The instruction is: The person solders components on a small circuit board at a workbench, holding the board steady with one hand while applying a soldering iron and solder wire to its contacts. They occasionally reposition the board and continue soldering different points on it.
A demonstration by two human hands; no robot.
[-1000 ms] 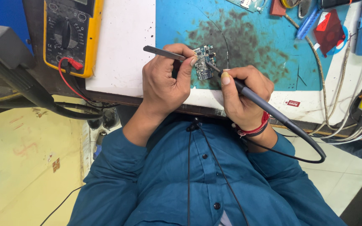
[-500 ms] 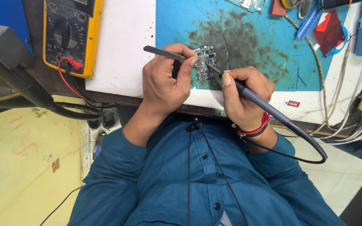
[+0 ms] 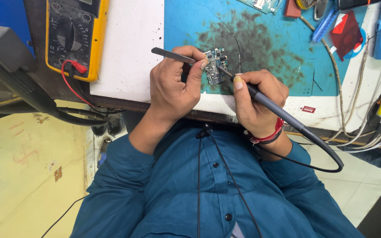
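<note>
Soldering is underway: your right hand [image 3: 256, 99] grips a soldering iron [image 3: 261, 99] like a pen, its tip touching the small circuit board [image 3: 215, 66] on the blue mat [image 3: 265, 39]. Your left hand [image 3: 173, 88] pinches metal tweezers [image 3: 173, 55] against the board. Both tools are on the board; how many joints are done cannot be told.

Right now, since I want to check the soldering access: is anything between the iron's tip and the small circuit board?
Nothing visible. The right hand holds the soldering iron with its tip at the circuit board; the left hand holds tweezers at the board's left.
</note>
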